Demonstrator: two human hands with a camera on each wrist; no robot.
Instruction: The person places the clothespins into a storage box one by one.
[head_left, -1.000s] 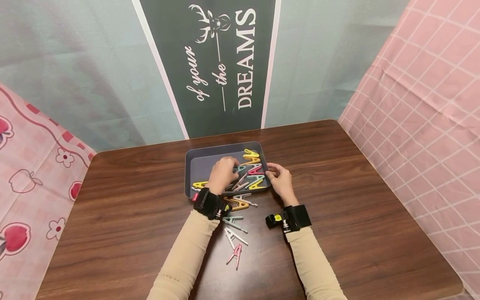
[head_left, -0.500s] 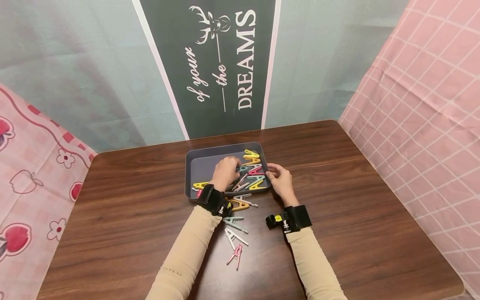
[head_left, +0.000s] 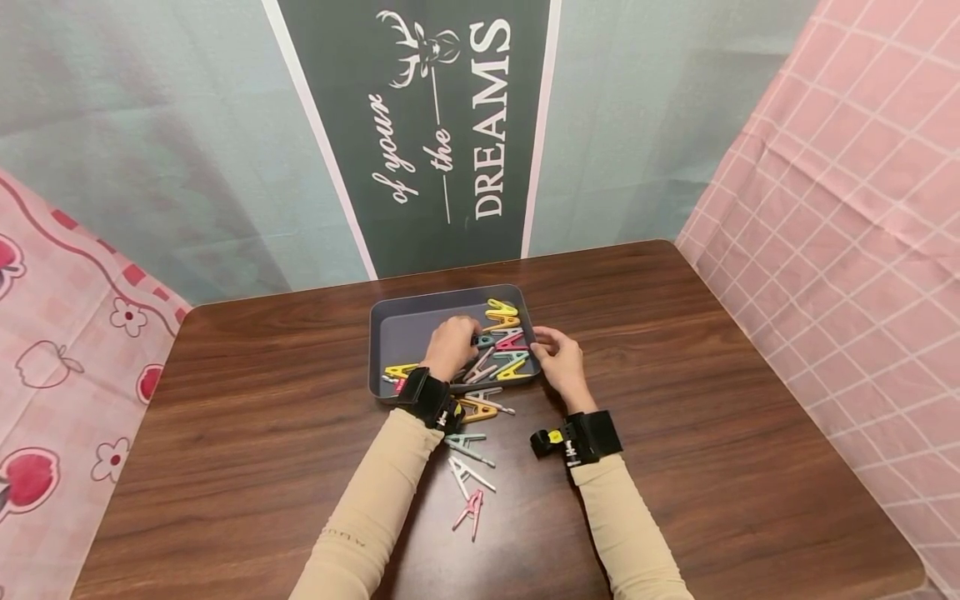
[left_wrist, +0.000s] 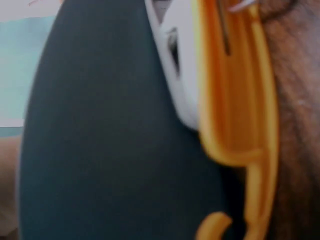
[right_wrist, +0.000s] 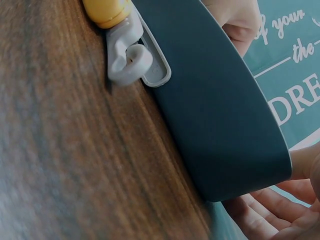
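1. The grey tray point(head_left: 405, 333) lies near the far edge of the wooden counter point(head_left: 675, 375), well apart from the counter's left and right edges.
2. The left hand point(head_left: 450, 346) reaches over the tray's near edge. Its fingers and thumb pinch the dark teal clip point(head_left: 486, 342), which is inside the tray, toward the right edge; the fingers hide part of it.
3. The right hand point(head_left: 564, 362) holds the tray by its right edge, its fingers bent against the wall.
4. Down the inside of the tray's right edge, starting at the far right corner, come a yellow clip point(head_left: 502, 307), an amber clip point(head_left: 502, 320), a red clip point(head_left: 512, 342), a mint clip point(head_left: 512, 356) and, at the near right corner, a lemon clip point(head_left: 513, 370).
5. A mauve clip point(head_left: 480, 367) slants close to the tray's near edge, beside the left hand. Another, a bright yellow clip point(head_left: 400, 369), sits at the near left corner, just beside a red tag point(head_left: 400, 386).
6. On the counter, a loose line runs from the tray's near edge toward the counter's near edge: grey clip point(right_wrist: 122, 37), orange clip point(left_wrist: 235, 100), pale green clip point(head_left: 467, 437), white clip point(head_left: 460, 475), pink clip point(head_left: 474, 503).
7. Both wrists wear black straps point(head_left: 592, 435) over beige sleeves point(head_left: 626, 517).
8. Beyond the counter's right edge hangs a pink checked cloth point(head_left: 847, 208).
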